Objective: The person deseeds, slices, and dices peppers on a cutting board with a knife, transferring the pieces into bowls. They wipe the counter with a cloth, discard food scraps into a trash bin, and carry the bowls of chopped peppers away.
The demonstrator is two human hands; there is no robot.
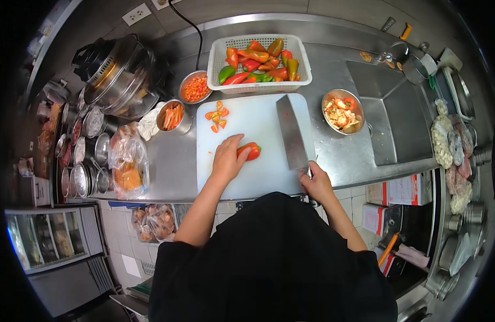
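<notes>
My left hand (229,155) is on the white cutting board (261,180), its fingers and thumb against the left end of a red bell pepper (251,152). That end of the pepper is hidden under the hand. In my right hand (317,182) is the handle of a cleaver (292,131), gripped near the board's front right corner. Its wide blade lies over the right side of the board, pointing away from me. Several cut pepper pieces (217,115) lie at the board's upper left.
Behind the board stands a white basket (211,64) of peppers. Left are a bowl of diced pepper (195,87), a container of pepper strips (172,115) and a plastic bag (128,161). Right are a bowl of pepper scraps (342,111) and a sink (400,126).
</notes>
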